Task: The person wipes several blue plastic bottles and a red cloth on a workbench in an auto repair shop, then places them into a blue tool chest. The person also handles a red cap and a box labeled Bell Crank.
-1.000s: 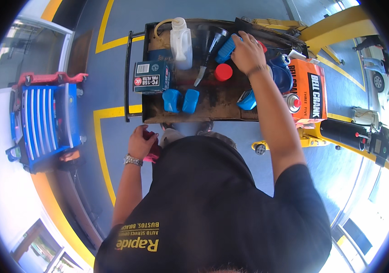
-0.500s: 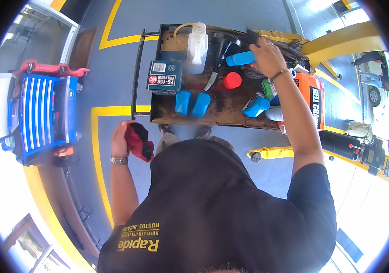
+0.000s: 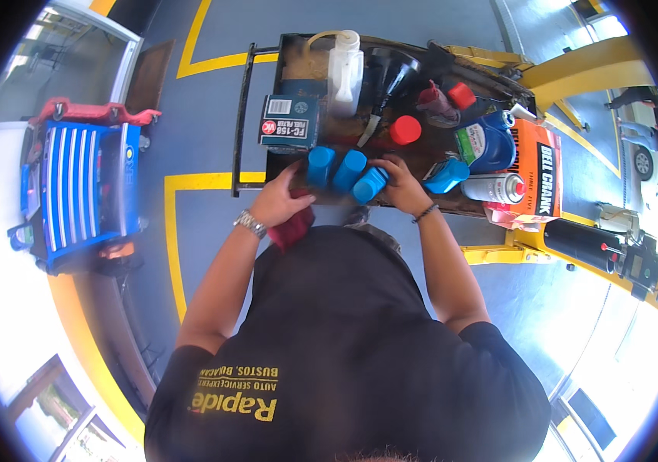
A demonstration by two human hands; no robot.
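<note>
The blue tool chest (image 3: 82, 192) stood well off to the person's left, on the grey floor (image 3: 205, 100) with its yellow lines. Ahead sat the counter (image 3: 282, 54), a dark cart top crowded with gear. An orange box (image 3: 538, 175) lay at its right end, with a spray can (image 3: 492, 188) just beside it and a big blue jug (image 3: 485, 143) behind that. A dark filter box (image 3: 292, 123) sat at the left, a white jug (image 3: 344, 68) behind it, a black funnel (image 3: 390, 71) next to that. A red cap (image 3: 404, 129) showed mid-counter.

Down at the near edge, three blue bottles (image 3: 348, 171) lay in a row, close together, tilted toward the person. A fourth blue bottle (image 3: 446, 175) lay apart to the right.

The right hand (image 3: 400, 185) was curled on the rightmost bottle of the row, fingers wrapped over its near end. The left hand (image 3: 281, 202) rested at the counter's edge just left of the row, closed around a red rag (image 3: 292, 225) that hung below the palm. A watch (image 3: 250, 224) sat on the left wrist, a dark band (image 3: 425, 213) on the right.
</note>
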